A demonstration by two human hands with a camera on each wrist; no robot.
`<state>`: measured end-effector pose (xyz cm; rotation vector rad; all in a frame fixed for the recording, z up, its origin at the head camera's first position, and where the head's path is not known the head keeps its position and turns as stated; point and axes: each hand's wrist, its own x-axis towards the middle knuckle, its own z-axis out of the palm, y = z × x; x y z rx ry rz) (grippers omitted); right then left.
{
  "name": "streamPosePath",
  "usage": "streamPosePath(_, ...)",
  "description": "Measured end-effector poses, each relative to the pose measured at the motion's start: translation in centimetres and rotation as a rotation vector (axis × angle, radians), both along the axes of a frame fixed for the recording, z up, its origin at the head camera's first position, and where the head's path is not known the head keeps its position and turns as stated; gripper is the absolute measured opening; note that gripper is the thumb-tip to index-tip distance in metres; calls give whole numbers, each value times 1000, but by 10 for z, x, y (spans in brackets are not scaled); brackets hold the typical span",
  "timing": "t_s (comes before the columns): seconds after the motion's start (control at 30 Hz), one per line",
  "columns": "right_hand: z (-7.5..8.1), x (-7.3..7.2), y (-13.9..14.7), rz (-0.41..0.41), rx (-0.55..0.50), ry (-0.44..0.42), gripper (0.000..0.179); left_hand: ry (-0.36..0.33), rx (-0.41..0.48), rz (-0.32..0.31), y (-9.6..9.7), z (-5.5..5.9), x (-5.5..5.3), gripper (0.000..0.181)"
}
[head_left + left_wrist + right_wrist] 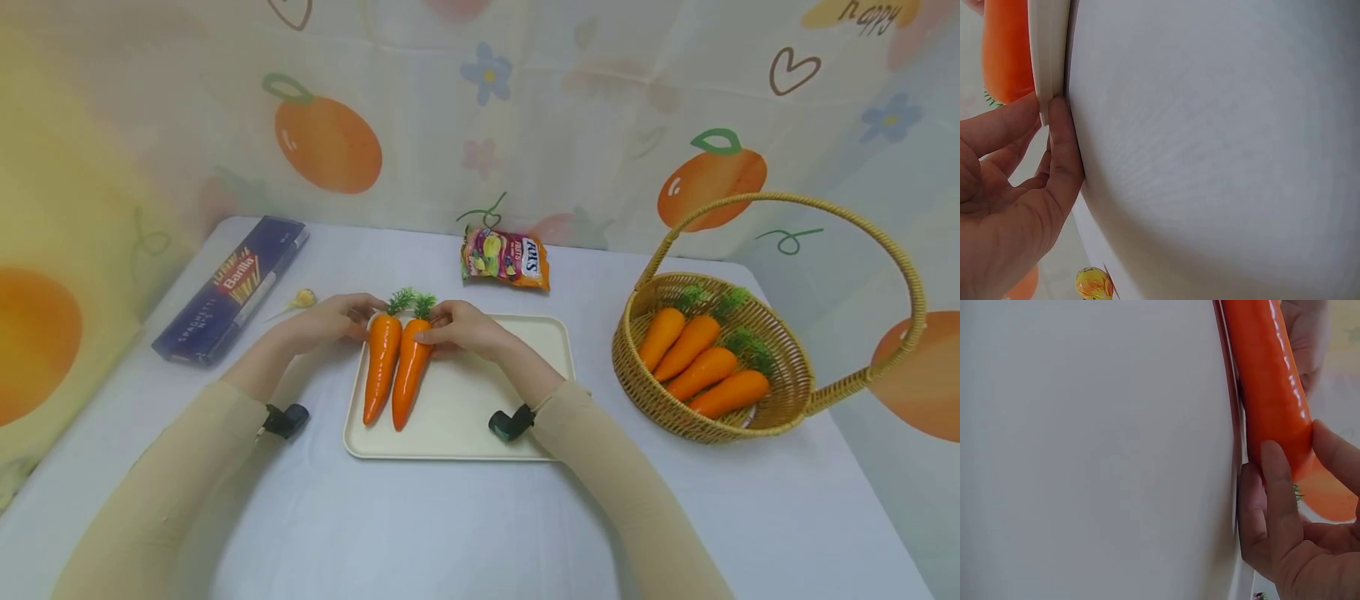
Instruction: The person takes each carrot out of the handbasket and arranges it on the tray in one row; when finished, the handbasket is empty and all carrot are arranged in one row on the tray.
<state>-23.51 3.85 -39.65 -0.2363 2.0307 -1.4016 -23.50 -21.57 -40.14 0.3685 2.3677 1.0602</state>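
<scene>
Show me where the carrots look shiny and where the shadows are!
Head view: tiny white glints on the two carrots on the tray, and grey shadow on the table beside the left sleeve; right wrist view: a broken white streak down one carrot, by the right fingers; left wrist view: grey shadow on the table near the left fingers.

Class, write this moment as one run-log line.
left hand: pinches cream tray by its rim; right hand: grips right carrot; left carrot: beside it on tray; wicker basket: holds four carrots
</scene>
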Motion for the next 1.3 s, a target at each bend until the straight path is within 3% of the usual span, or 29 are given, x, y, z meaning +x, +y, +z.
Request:
streamPosePath(0.8, 4, 2, 3, -28, 12, -6, 64, -6, 9, 11, 0, -1, 0, 57)
streamPosePath(1.07, 11, 1, 8, -32, -28, -22, 57, -5, 5, 11, 0, -1, 0, 57)
streamPosePath(1.3, 21, -5, 20, -40, -36, 28, 55, -25, 2, 12, -1, -2, -1, 56)
